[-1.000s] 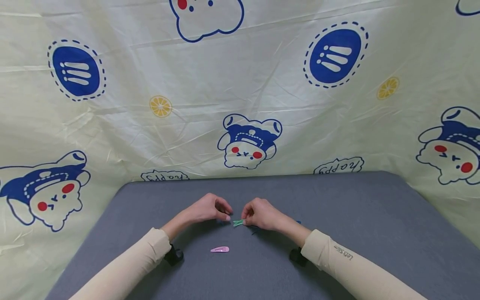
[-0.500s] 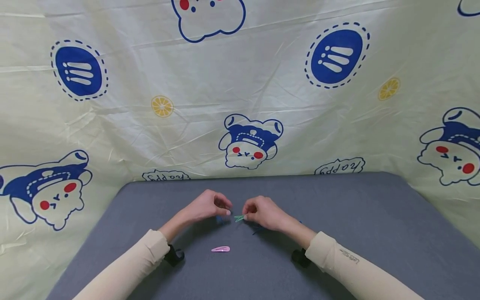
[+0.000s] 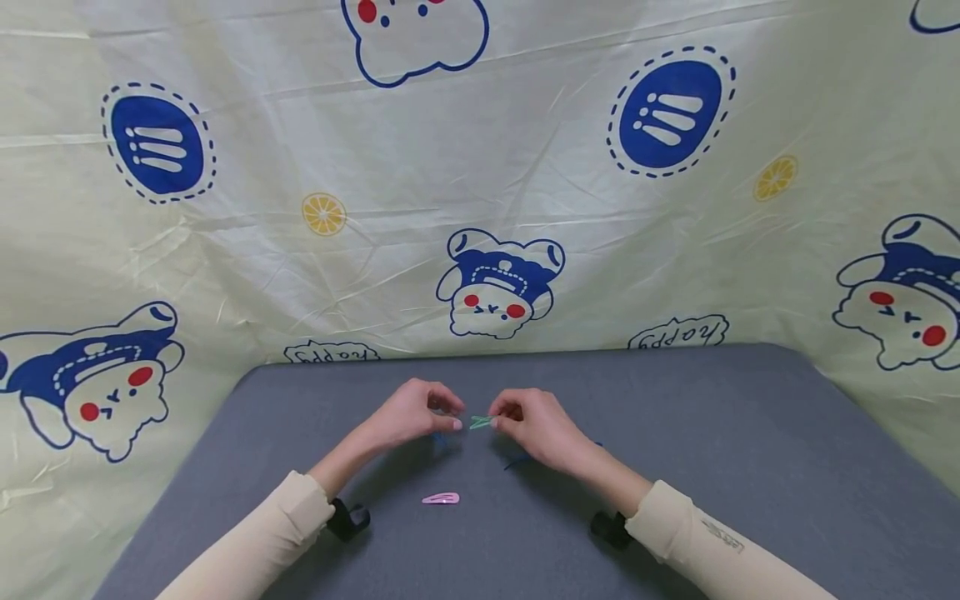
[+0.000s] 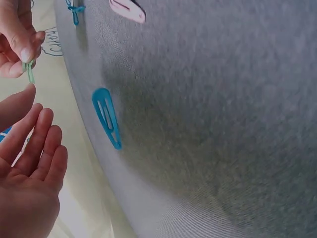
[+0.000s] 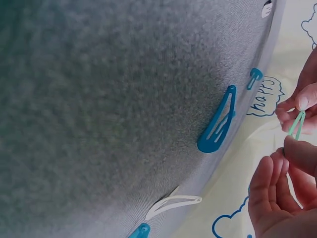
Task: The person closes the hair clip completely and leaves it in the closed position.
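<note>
The right hand's (image 3: 534, 423) grip is clamped on a green snap hair clip (image 3: 480, 422), pinched between thumb and fingertip at one end and held in the air above the middle of the grey surface (image 3: 750, 467); in the right wrist view the clip (image 5: 297, 124) shows two thin prongs spread slightly apart, its far end met by fingertips entering at the frame's right edge, and whether those pinch it or only touch it cannot be told; the left hand (image 3: 412, 414) sits just beside the clip's free end with fingers curled in the head view, while the left wrist view shows its fingers (image 4: 37, 144) lying fairly straight and holding nothing, the fingertip near the clip (image 4: 30, 73) but apart from it there; so the left grip reads as apart.

On the surface a pink snap clip (image 3: 440, 498) lies nearer the person, toward the near edge; a blue snap clip (image 4: 106, 117) lies under the left hand, mostly hidden by it in the head view; a white snap clip (image 5: 173, 204) shows in the right wrist view alone, as does another small blue piece (image 5: 255, 76) too blurred to name; the patterned cloth backdrop (image 3: 480, 167) rises behind the far edge; both forearms wear cream sleeves (image 3: 247, 550), cut off by the bottom of the frame.
</note>
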### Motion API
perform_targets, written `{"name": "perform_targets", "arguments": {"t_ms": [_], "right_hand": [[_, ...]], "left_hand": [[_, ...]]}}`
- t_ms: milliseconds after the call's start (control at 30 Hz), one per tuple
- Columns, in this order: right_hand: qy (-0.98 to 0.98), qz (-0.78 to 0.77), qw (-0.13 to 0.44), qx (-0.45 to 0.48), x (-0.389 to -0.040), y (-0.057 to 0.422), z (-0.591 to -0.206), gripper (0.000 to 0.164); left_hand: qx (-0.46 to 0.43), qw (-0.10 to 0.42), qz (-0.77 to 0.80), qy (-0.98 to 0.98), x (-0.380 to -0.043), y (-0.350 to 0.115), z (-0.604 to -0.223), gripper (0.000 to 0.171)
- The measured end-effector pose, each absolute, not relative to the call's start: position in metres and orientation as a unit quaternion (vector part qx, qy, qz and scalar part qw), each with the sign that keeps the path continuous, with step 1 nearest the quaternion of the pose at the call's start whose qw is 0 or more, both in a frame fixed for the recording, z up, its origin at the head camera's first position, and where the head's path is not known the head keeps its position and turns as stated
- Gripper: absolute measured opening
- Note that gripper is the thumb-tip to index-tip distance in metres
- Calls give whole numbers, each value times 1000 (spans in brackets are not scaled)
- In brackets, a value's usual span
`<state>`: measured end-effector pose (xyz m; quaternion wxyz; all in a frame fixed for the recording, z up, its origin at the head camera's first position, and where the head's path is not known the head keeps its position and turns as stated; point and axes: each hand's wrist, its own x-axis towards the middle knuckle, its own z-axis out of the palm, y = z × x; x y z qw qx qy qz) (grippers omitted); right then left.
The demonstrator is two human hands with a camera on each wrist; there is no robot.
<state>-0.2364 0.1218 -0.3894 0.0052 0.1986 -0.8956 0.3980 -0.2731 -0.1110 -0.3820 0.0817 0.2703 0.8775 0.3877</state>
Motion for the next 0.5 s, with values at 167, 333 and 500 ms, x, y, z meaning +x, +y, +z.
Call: {"name": "perform_targets", "arguments": {"t_ms": [167,333,500], "right_hand": [[-891,412,29,188,-230,124,-386,5],[-888,421,46,180,-222,126,-381,8],[-888,422,64,173,-211,129,-377,7]], "left_hand": [[282,67,401,869,-267,-112,-380,23],[278,61,420,862,-260,-114,-377,25],[275,56,436,855,-250,-116,-373,23]]}}
